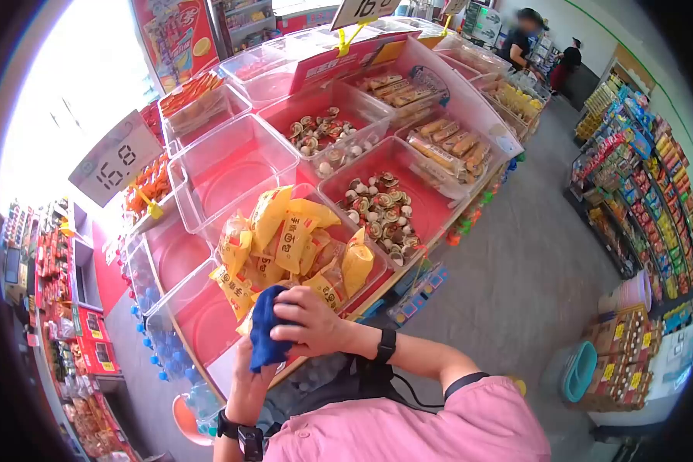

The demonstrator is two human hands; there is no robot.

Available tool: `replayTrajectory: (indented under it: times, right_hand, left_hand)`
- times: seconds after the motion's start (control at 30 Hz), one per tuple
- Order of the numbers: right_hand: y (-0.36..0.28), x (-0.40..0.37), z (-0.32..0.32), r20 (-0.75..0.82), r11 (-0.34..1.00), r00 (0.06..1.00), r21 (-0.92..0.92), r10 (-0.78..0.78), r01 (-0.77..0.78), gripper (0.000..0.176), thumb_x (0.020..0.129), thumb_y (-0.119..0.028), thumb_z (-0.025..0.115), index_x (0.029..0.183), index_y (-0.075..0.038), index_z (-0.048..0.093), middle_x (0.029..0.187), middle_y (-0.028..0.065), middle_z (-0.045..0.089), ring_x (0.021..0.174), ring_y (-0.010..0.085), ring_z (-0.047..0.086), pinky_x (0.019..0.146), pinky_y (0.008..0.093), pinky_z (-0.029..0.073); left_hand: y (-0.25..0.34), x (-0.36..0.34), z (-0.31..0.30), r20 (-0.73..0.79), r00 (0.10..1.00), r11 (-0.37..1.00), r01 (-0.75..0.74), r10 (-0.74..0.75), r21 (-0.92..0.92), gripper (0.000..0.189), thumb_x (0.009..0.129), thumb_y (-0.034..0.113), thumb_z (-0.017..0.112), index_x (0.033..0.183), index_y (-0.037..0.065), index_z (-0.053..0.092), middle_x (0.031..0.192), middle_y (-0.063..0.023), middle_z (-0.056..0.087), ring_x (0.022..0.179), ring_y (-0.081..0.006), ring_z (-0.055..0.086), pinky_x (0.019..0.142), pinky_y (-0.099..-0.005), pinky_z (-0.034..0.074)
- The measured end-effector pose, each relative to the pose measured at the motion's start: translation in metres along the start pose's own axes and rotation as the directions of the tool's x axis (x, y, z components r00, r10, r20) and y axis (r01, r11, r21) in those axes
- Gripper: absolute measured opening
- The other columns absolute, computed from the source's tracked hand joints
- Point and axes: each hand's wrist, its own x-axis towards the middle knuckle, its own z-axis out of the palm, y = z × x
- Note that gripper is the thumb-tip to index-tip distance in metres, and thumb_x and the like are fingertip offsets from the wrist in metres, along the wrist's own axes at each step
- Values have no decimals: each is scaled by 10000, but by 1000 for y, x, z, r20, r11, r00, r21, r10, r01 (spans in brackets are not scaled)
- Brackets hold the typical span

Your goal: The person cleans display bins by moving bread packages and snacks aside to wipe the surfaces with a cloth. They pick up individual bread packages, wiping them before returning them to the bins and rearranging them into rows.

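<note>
Hands are together, joined by the blue cloth (268, 333). Cloth is bunched, pinched between the right hand (313, 317) and the left hand (245, 379).

Right hand: half closed, fingers curled over the upper side of the cloth, knuckles bent. Cloth is pressed from the right. Left hand: placed lower and to the left, under the cloth's bottom end. Its fingers are mostly covered by the cloth, so how far they are bent can't be told. A black wristband (386, 346) is worn on the right wrist, a watch (250, 442) on the left.

Just beyond the hands, yellow bread bags (294, 240) are heaped in a clear bin. The bin's near edge is partly hidden by cloth and fingers; whether the bags are touched can't be told. Farther out and right of the hands, small white-topped packs (379, 212) are spread over a red-bottomed bin, with long wrapped bars (448, 146) laid behind them. Out to the left of the hands, a price sign (109, 159) marked 16.8 is held up on a yellow clip.

Bottles (165, 358) with blue caps are stacked below the bins, left of the hands. Well off to the right, a snack rack (643, 192) is seen, with a teal basin (581, 371) and stacked cartons (622, 358) nearer.
</note>
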Motion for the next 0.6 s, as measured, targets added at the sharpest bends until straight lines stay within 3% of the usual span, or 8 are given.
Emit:
replayTrajectory:
  times: [0.1,0.17,0.27,0.37,0.4,0.43,0.5,0.6]
  right_hand:
    - [1,2,-9,-55,982,982,61,182,-178,297,789,-164,602,1069,-134,509,1036,94,509,962,278,518,852,421,427]
    - [8,-8,-6,188,263,434,569,881,-779,203,899,-230,519,1064,-112,519,974,51,561,890,193,569,801,367,464]
    - [18,-5,-19,446,-459,442,884,778,-84,337,970,-278,389,1219,-57,445,1076,40,572,943,148,573,861,322,468]
    - [-2,1,-11,411,-310,547,911,730,-270,443,957,-386,394,1241,-50,447,1191,75,547,1085,183,542,950,367,429]
    - [-5,-5,-4,339,220,545,659,766,-719,488,945,-427,416,1271,-63,427,1270,76,498,1143,177,505,979,375,409]
    - [-4,-13,1,344,216,547,661,764,-718,488,945,-427,416,1271,-63,427,1270,76,498,1143,177,505,979,375,409]
    - [1,-15,5,671,-702,598,671,439,-237,494,961,-428,378,1304,-72,396,1270,55,489,1147,147,489,992,342,400]
    - [0,-7,7,726,-456,385,669,570,-587,520,981,-459,263,1319,-81,379,1279,47,471,1128,123,483,983,279,387]
  left_hand:
    - [3,7,13,1,962,785,224,-273,-577,408,946,191,447,1300,2,375,1247,-156,511,1087,-256,561,928,-373,475]
    - [12,6,9,-7,894,484,236,-449,-842,492,938,229,482,1347,17,309,1299,-156,467,1183,-260,493,989,-430,417]
    - [35,-1,-4,86,987,578,149,-135,-802,568,869,230,587,1335,11,348,1387,-141,361,1237,-289,430,1046,-410,344]
    - [13,10,4,-73,996,939,27,-55,-343,561,810,188,615,1302,6,417,1473,-106,179,1305,-263,328,1060,-375,306]
    - [7,17,1,18,996,992,-89,91,-86,562,758,131,604,1285,7,455,1497,-65,36,1337,-217,254,1056,-353,297]
    - [4,15,0,13,996,993,-86,88,-82,562,758,131,604,1285,7,455,1497,-65,36,1337,-217,254,1056,-353,297]
    - [11,18,3,-10,993,983,-120,119,-141,573,732,119,618,1277,17,473,1498,-58,52,1331,-197,268,1054,-349,297]
    - [26,17,13,-41,999,963,-16,5,-269,594,707,133,663,1264,18,493,1496,-61,89,1340,-188,252,1067,-340,275]
